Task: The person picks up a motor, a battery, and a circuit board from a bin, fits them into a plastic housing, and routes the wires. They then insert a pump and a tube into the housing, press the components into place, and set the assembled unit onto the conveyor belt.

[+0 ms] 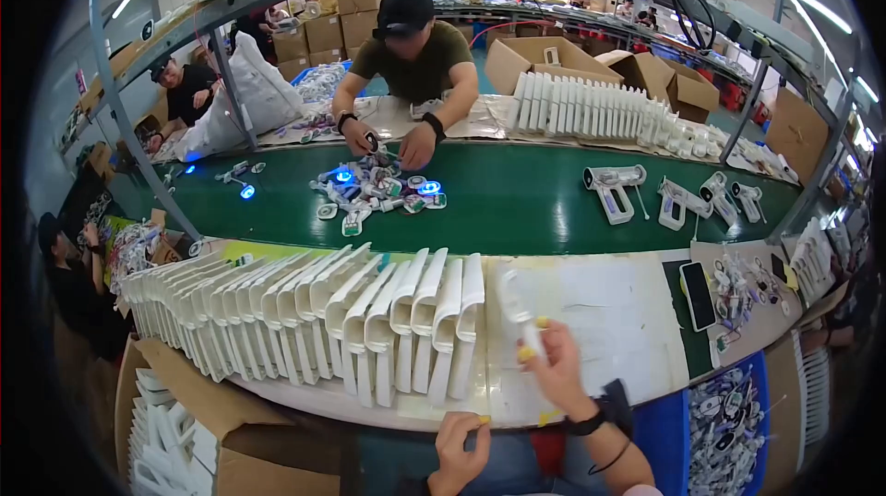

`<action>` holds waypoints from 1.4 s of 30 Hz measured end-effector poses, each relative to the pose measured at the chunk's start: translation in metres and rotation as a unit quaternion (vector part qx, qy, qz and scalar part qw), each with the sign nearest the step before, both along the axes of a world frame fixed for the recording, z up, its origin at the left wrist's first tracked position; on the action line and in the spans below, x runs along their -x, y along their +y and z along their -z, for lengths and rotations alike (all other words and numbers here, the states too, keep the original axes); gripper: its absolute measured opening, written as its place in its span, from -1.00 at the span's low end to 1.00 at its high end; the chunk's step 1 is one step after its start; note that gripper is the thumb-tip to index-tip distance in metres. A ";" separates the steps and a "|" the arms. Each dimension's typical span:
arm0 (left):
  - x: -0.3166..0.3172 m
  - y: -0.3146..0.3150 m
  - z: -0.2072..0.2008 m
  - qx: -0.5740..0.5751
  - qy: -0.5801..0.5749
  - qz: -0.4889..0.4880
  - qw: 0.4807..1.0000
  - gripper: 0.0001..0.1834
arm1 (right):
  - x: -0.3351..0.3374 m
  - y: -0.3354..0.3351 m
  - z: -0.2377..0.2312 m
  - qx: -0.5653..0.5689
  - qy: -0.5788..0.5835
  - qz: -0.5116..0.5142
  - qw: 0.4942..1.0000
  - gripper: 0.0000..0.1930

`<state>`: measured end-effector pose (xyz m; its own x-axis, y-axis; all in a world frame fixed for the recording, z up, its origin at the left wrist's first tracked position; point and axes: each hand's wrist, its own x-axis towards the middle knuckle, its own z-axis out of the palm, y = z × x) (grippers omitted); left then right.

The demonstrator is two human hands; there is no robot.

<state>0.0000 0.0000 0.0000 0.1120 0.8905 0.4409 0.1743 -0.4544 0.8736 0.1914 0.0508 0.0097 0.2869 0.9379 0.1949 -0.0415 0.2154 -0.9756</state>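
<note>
HEAD VIEW. Your R hand (560, 371) is raised above the R part of the surface (600, 321), thumb and fingers pinched on the lower end of a white plastic shell part (517, 300). Part is blurred, so exact shape can't be confirmed; it points up & away from you, just R of the row of white housing shells (314, 298). Your L hand (460, 450) is at the surface's front edge, fingers half curled; no part visible in it, but palm side is partly hidden, so can't tell for certain. Yellow finger cots (526, 354) show on both hands.

RISKS (judged):
1. One-end pinch, no L support: part may pivot or slip if moved fast.
2. Shells stand close together; a knock from part or R wrist could topple several.
3. Phone (699, 296) lies at far R, beside loose wired assemblies (743, 288); a wide R sweep could shift both.
4. On the green belt (508, 196), co-worker's hands (418, 147) are at a heaped pile of lit modules (383, 184); pulling one could snag others, i.e. strain wires.
</note>
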 end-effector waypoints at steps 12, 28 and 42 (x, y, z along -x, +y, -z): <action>-0.048 0.021 0.056 -0.195 0.264 -0.004 0.945 -0.77 | -0.113 -0.062 0.008 0.066 -0.506 0.161 0.845 -0.64; -0.047 0.017 0.057 -0.163 0.305 -0.108 0.932 -0.83 | -0.121 0.011 -0.065 -0.087 -0.499 0.176 0.844 -0.69; -0.075 0.022 0.047 -0.176 0.315 -0.065 0.930 -0.85 | -0.385 -0.454 0.135 0.558 -0.388 0.538 0.499 -0.32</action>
